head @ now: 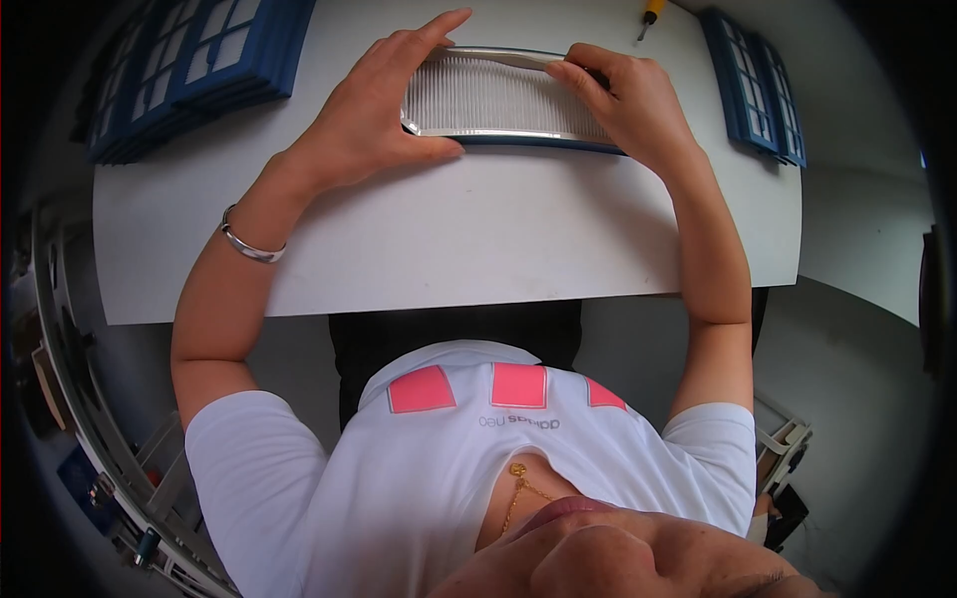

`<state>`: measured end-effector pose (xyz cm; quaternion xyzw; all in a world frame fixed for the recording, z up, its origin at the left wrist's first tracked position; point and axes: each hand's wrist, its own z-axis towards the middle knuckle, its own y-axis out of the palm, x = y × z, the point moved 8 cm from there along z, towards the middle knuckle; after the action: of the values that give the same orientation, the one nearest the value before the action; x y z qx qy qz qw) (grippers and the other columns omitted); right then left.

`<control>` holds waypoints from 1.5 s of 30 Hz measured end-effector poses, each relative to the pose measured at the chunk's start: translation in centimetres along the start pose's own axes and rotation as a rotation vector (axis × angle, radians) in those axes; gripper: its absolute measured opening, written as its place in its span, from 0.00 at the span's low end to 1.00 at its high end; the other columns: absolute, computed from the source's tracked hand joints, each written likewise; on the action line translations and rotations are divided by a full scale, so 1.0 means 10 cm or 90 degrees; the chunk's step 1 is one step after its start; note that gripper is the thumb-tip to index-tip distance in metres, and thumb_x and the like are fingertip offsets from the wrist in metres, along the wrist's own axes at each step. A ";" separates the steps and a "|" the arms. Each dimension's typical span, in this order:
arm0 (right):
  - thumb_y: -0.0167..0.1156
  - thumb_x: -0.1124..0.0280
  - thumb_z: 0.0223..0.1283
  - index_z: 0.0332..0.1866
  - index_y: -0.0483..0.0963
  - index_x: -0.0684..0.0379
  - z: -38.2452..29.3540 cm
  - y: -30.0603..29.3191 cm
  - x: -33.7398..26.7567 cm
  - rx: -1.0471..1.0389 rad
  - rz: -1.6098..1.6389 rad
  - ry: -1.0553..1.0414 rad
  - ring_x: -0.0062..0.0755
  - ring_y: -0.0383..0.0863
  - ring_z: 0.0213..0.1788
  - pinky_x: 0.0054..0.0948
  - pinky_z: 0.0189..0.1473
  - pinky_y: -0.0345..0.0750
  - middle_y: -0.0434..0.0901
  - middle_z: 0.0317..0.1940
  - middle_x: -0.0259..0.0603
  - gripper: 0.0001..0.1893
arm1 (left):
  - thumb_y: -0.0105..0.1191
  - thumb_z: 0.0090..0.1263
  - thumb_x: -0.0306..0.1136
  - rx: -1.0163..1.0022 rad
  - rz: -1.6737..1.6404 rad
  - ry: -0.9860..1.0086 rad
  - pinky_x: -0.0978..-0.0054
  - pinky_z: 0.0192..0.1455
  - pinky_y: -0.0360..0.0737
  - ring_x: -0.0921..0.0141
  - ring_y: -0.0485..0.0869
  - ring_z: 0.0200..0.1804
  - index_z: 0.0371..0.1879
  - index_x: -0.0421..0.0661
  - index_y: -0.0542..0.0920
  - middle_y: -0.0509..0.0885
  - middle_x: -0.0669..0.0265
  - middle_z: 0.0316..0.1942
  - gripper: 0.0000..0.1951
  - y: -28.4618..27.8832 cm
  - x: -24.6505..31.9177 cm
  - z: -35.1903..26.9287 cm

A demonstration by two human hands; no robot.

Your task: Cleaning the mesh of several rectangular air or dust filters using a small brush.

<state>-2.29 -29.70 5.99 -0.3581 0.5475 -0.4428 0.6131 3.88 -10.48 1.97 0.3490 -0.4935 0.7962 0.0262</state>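
A long rectangular pleated filter with a pale strip round its edge and a blue side lies on the white table. My left hand spans its left end, fingers at the far edge and thumb along the near edge. At the far right part, my right hand pinches the silvery edge strip between thumb and fingers. That strip bows inward a little near the pinch. Part of the filter's right end is hidden behind my right hand.
Stacked blue-framed filters with white pleats stand at the table's far left. More blue-framed pieces are at the far right. A screwdriver with a yellow handle lies at the far edge. The white table's near edge runs before my body.
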 end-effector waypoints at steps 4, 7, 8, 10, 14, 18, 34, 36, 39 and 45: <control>0.61 0.55 0.69 0.41 0.85 0.59 -0.13 0.05 -0.20 -0.152 0.036 -0.042 0.39 0.76 0.21 0.36 0.29 0.73 0.80 0.20 0.44 0.16 | 0.80 0.42 0.45 0.015 0.006 0.018 0.57 0.78 0.67 0.60 0.70 0.71 0.79 0.66 0.54 0.74 0.63 0.66 0.62 0.00 0.01 0.00; 0.61 0.55 0.69 0.39 0.85 0.60 -0.19 0.03 -0.20 -0.251 0.048 -0.027 0.36 0.73 0.20 0.34 0.29 0.71 0.79 0.20 0.43 0.17 | 0.80 0.42 0.45 0.031 0.014 0.035 0.56 0.79 0.66 0.60 0.70 0.71 0.79 0.66 0.54 0.74 0.63 0.66 0.62 0.00 0.00 0.00; 0.61 0.55 0.69 0.39 0.85 0.60 -0.18 0.02 -0.15 -0.250 0.047 -0.028 0.36 0.73 0.20 0.34 0.29 0.71 0.79 0.20 0.43 0.17 | 0.80 0.42 0.45 0.040 0.020 0.043 0.56 0.79 0.66 0.60 0.70 0.71 0.79 0.66 0.54 0.74 0.63 0.67 0.62 0.00 -0.01 0.00; 0.62 0.54 0.70 0.39 0.86 0.60 -0.13 0.02 0.05 -0.273 0.075 -0.013 0.30 0.72 0.21 0.31 0.29 0.70 0.78 0.19 0.39 0.18 | 0.80 0.42 0.45 0.040 0.034 0.041 0.56 0.79 0.66 0.60 0.70 0.71 0.79 0.66 0.54 0.74 0.63 0.67 0.62 -0.02 0.03 0.01; 0.63 0.50 0.68 0.40 0.87 0.59 -0.04 -0.02 0.46 -0.298 0.088 -0.001 0.22 0.70 0.24 0.26 0.28 0.66 0.77 0.21 0.33 0.20 | 0.80 0.42 0.45 0.049 0.063 0.023 0.56 0.79 0.65 0.60 0.69 0.72 0.79 0.66 0.54 0.73 0.64 0.68 0.61 -0.02 0.03 -0.02; 0.63 0.50 0.68 0.38 0.86 0.60 -0.10 -0.16 0.56 -0.319 0.114 0.027 0.23 0.68 0.23 0.27 0.27 0.64 0.76 0.20 0.34 0.20 | 0.80 0.42 0.44 0.049 0.055 0.039 0.56 0.79 0.65 0.60 0.69 0.72 0.79 0.65 0.55 0.73 0.63 0.69 0.61 -0.01 0.05 0.02; 0.64 0.45 0.65 0.27 0.83 0.55 -0.06 -0.26 1.08 -0.343 0.131 0.115 0.20 0.69 0.26 0.23 0.33 0.65 0.74 0.19 0.28 0.22 | 0.79 0.47 0.43 0.059 0.091 -0.006 0.54 0.77 0.66 0.59 0.68 0.73 0.79 0.65 0.55 0.73 0.61 0.69 0.58 -0.14 -0.06 0.04; 0.65 0.43 0.63 0.26 0.83 0.54 -0.06 -0.26 1.16 -0.340 0.127 0.131 0.20 0.69 0.26 0.23 0.34 0.66 0.74 0.19 0.28 0.23 | 0.78 0.47 0.43 0.062 0.088 -0.016 0.54 0.78 0.66 0.59 0.68 0.73 0.80 0.65 0.55 0.73 0.61 0.69 0.58 -0.14 -0.08 0.03; 0.61 0.46 0.69 0.26 0.79 0.56 -0.05 -0.17 1.01 -0.319 0.121 0.071 0.16 0.63 0.22 0.23 0.28 0.60 0.69 0.17 0.25 0.24 | 0.78 0.48 0.42 0.083 0.096 0.017 0.54 0.78 0.65 0.59 0.67 0.73 0.80 0.64 0.55 0.72 0.60 0.69 0.58 -0.14 -0.05 0.05; 0.61 0.47 0.69 0.23 0.78 0.56 0.00 0.02 0.64 -0.363 0.060 0.093 0.19 0.63 0.23 0.24 0.29 0.61 0.68 0.18 0.27 0.24 | 0.77 0.48 0.43 0.085 0.095 -0.009 0.54 0.78 0.65 0.59 0.66 0.74 0.79 0.63 0.56 0.72 0.60 0.70 0.56 -0.15 -0.11 -0.02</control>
<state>-2.24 -35.58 3.53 -0.4574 0.7085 -0.2667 0.4665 5.14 -9.28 2.43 0.3176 -0.4640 0.8247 -0.0603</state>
